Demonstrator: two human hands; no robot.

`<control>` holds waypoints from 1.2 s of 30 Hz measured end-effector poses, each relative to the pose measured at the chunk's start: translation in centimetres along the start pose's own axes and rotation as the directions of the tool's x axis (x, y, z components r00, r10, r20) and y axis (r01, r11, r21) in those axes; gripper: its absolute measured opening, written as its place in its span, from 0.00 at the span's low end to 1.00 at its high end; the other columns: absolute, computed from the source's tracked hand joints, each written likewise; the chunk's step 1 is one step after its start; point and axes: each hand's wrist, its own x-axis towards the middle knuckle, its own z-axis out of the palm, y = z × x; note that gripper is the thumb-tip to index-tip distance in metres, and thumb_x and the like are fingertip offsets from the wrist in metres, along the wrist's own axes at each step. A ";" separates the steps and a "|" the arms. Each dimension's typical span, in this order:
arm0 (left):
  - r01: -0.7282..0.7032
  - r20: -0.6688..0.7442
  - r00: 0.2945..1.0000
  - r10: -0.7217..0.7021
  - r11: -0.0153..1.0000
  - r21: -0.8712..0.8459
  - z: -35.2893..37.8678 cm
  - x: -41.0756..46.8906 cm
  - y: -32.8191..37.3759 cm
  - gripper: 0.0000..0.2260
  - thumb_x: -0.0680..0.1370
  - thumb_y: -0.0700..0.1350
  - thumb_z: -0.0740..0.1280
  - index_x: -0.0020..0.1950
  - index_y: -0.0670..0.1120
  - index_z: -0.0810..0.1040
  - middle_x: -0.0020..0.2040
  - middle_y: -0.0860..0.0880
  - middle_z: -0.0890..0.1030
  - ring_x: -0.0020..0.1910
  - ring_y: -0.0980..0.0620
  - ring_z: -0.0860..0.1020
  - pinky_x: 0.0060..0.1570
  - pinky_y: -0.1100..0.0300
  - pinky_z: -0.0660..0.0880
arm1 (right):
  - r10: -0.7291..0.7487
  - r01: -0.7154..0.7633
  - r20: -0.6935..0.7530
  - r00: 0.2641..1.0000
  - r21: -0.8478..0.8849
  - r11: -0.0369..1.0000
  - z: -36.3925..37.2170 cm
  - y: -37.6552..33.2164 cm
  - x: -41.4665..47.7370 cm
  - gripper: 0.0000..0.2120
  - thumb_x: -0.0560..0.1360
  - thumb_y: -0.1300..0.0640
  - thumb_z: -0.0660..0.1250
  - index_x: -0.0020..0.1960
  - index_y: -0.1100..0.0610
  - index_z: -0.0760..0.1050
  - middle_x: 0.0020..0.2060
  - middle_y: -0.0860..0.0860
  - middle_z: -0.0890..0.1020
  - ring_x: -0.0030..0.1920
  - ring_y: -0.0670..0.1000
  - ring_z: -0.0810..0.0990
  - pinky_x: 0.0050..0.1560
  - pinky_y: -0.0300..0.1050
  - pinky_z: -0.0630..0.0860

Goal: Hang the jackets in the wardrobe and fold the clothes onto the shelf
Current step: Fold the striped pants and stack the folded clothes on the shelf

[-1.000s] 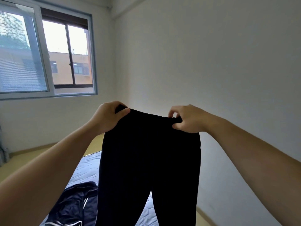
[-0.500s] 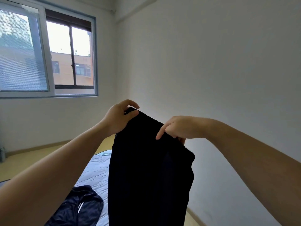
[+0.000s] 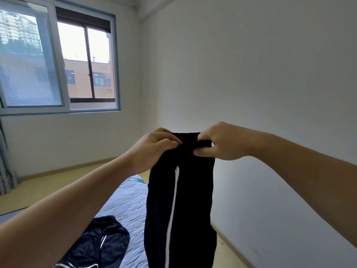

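Note:
Black track trousers [image 3: 191, 206] with a white side stripe hang in front of me, folded lengthwise with one leg over the other. My left hand [image 3: 154, 149] pinches the left end of the elastic waistband. My right hand [image 3: 218, 142] grips the right end, fingers curled over the band. The two hands are close together at chest height. The trouser legs run down out of the frame. A dark navy jacket [image 3: 98, 242] with white stripes lies crumpled on the mattress below my left forearm.
A pale quilted mattress [image 3: 127, 206] lies on the floor along the white wall at right. A large window [image 3: 58, 60] fills the far wall at left. A grey curtain [image 3: 5, 163] hangs at the left edge. Yellowish floor surrounds the mattress.
My hands have come together, bringing the two waistband ends side by side. The trousers went from spread flat to folded in half lengthwise, and the white stripe now shows.

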 end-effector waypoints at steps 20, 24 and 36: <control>-0.059 0.159 0.987 0.028 0.979 0.196 -4.8 3.5 -0.7 0.07 0.76 0.48 0.73 0.51 0.54 0.76 0.39 0.56 0.80 0.37 0.53 0.74 0.39 0.57 0.70 | 0.148 -0.104 -0.152 0.977 0.263 0.959 -0.6 -0.4 2.0 0.14 0.70 0.46 0.77 0.42 0.48 0.72 0.34 0.44 0.78 0.33 0.43 0.76 0.28 0.31 0.69; 0.008 0.090 0.996 -0.016 0.996 0.091 -5.5 3.9 -2.4 0.22 0.75 0.48 0.75 0.65 0.60 0.73 0.50 0.54 0.82 0.44 0.56 0.82 0.44 0.61 0.79 | 0.283 -0.143 -0.091 0.955 0.695 0.705 0.8 -0.4 2.7 0.29 0.70 0.57 0.79 0.63 0.44 0.67 0.48 0.53 0.83 0.41 0.51 0.84 0.36 0.39 0.77; 0.014 0.135 0.987 -0.084 0.892 0.451 -8.4 4.2 -6.8 0.10 0.77 0.49 0.71 0.57 0.55 0.76 0.46 0.55 0.79 0.45 0.53 0.78 0.41 0.59 0.75 | 0.287 -0.194 -0.178 0.941 0.411 0.890 6.1 -3.3 7.1 0.12 0.75 0.52 0.73 0.53 0.50 0.71 0.44 0.46 0.79 0.44 0.47 0.79 0.38 0.38 0.72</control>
